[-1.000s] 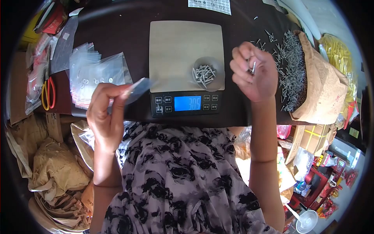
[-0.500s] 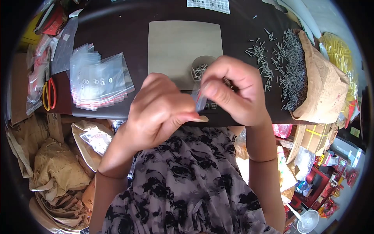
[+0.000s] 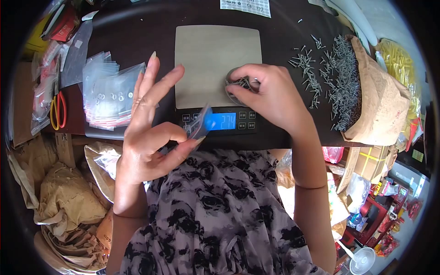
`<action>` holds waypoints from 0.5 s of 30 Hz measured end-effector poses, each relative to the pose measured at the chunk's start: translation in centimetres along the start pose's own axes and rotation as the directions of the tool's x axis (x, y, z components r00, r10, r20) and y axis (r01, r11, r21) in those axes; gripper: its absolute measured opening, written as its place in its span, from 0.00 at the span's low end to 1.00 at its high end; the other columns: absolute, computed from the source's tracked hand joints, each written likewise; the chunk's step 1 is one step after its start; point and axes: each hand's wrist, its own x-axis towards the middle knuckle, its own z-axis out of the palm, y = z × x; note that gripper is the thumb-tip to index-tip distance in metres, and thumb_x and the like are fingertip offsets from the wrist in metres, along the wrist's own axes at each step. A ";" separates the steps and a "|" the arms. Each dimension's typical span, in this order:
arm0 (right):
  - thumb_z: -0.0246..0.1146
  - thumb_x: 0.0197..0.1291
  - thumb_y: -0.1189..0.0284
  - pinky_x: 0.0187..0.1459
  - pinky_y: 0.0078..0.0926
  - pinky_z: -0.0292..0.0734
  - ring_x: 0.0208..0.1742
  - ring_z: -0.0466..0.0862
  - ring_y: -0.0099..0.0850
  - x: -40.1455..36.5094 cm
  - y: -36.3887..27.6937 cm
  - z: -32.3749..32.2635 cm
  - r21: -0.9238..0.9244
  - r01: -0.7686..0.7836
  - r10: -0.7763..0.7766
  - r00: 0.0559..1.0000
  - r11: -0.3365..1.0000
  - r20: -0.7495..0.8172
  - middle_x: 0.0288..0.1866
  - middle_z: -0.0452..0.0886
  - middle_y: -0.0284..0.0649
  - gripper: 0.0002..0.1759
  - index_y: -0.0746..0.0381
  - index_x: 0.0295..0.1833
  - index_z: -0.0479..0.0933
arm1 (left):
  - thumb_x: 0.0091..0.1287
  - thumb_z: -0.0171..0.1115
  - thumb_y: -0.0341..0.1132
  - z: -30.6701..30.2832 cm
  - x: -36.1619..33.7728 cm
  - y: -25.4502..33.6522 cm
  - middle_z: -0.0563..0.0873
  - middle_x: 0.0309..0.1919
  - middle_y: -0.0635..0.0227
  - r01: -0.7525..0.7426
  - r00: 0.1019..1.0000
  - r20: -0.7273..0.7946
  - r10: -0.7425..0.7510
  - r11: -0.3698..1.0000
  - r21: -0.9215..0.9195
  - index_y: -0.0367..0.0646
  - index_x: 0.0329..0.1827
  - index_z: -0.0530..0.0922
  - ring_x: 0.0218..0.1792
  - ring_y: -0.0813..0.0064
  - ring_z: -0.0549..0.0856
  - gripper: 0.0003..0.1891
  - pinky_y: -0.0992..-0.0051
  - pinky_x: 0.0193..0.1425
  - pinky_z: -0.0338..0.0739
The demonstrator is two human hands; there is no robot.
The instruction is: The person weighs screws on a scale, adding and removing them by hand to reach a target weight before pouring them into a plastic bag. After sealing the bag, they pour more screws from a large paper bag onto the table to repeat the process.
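My left hand (image 3: pixel 149 142) pinches a small clear zip bag (image 3: pixel 198 123) between thumb and index finger, its other fingers raised and spread. The bag hangs tilted in front of the scale's blue display, which appears to read 274. On the right of the scale (image 3: pixel 211 59) stands a small round dish (image 3: pixel 231 97) with screws (image 3: pixel 242 83) in it. My right hand (image 3: pixel 272 94) is over this dish, thumb and fingers curled around some screws. Its palm side is partly hidden.
A fan of clear zip bags (image 3: pixel 112 98) lies at the left, beside scissors (image 3: pixel 58 110). Loose screws (image 3: pixel 341 82) spread at the right by a paper bag (image 3: pixel 378 98). A printed label sheet (image 3: pixel 247 5) lies at the back edge.
My hands have moved apart. The left went leftward with the small bag, its fingers fanning out; the right left the bag and moved to the dish. The scale display has come into view.
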 end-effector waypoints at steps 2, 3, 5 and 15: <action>0.68 0.52 0.71 0.28 0.26 0.70 0.23 0.76 0.29 0.4 -0.5 0.1 -0.075 -0.053 0.058 0.996 0.996 0.066 0.22 0.78 0.40 0.07 0.62 0.36 0.82 | 0.41 0.73 0.27 -0.3 -0.1 0.0 0.75 0.61 0.49 -0.009 1.000 -0.009 0.009 1.000 0.019 0.44 0.20 0.77 0.71 0.41 0.62 0.10 0.44 0.71 0.53; 0.67 0.52 0.69 0.32 0.29 0.76 0.26 0.83 0.34 0.6 -0.7 0.0 -0.114 -0.075 0.087 0.991 0.991 0.097 0.26 0.83 0.42 0.08 0.61 0.36 0.82 | 0.40 0.73 0.26 -0.5 -0.1 0.0 0.77 0.59 0.52 -0.013 1.000 -0.015 0.014 0.999 0.030 0.44 0.20 0.76 0.70 0.41 0.65 0.10 0.46 0.71 0.56; 0.67 0.52 0.71 0.29 0.26 0.73 0.23 0.80 0.30 0.5 -0.6 -0.4 0.055 -0.124 0.120 0.990 0.991 0.075 0.23 0.81 0.41 0.07 0.62 0.35 0.82 | 0.40 0.72 0.26 -0.6 -0.6 0.0 0.80 0.52 0.57 0.004 0.999 -0.046 -0.002 0.999 0.042 0.44 0.19 0.76 0.63 0.47 0.73 0.11 0.51 0.65 0.64; 0.69 0.53 0.75 0.21 0.21 0.55 0.16 0.59 0.19 0.3 0.8 -1.6 -0.016 0.009 -0.008 1.000 1.000 0.028 0.13 0.62 0.31 0.05 0.63 0.35 0.81 | 0.47 0.74 0.28 -0.6 -0.6 -0.3 0.84 0.29 0.68 -0.062 0.996 -0.056 0.063 0.998 0.027 0.45 0.23 0.74 0.41 0.62 0.84 0.12 0.62 0.51 0.71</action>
